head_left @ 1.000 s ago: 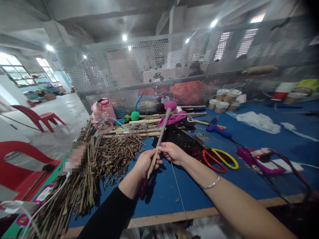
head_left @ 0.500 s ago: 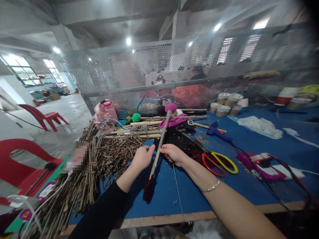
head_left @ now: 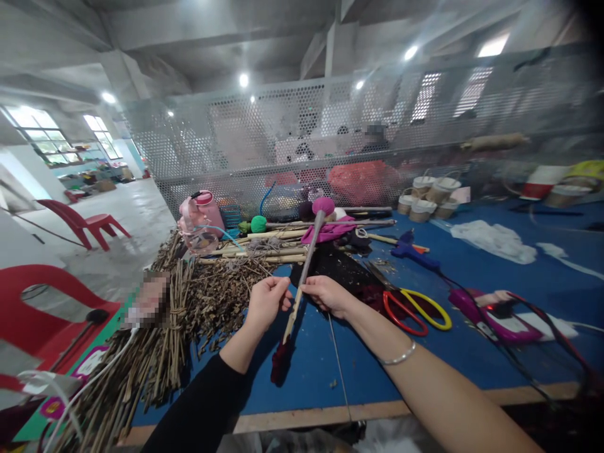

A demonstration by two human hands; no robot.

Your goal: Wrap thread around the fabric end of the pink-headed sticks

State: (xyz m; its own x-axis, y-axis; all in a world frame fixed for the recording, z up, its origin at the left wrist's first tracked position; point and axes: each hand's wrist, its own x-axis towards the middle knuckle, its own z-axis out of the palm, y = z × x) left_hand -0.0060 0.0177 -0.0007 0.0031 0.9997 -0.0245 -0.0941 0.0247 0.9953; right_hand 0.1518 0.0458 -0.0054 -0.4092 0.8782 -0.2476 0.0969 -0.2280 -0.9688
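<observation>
A long thin wooden stick (head_left: pixel 304 270) with a magenta yarn ball (head_left: pixel 323 204) at its far tip and dark red material at its near end rises over the blue table (head_left: pixel 425 371). My right hand (head_left: pixel 326 293) pinches the stick near its middle. My left hand (head_left: pixel 267 302), in a black sleeve, sits closed just left of the stick with pinched fingertips; what they hold is too small to see. A thin thread or wire (head_left: pixel 337 358) runs down from my right hand towards the table's front edge.
Bundles of dry twigs (head_left: pixel 189 314) lie at the left. Red-and-yellow scissors (head_left: pixel 415 308), a blue glue gun (head_left: pixel 415 251), a purple tool (head_left: pixel 491 311), sticks, a green yarn ball (head_left: pixel 257 223), a pink jug (head_left: pixel 202 211) and paper cups (head_left: pixel 425 195) are spread about. A perforated metal screen (head_left: pixel 330 138) stands behind; red chairs (head_left: pixel 80 223) at left.
My left hand let go of the stick's lower part and moved up beside my right hand. The stick stays held by my right hand, its lower end now hanging free.
</observation>
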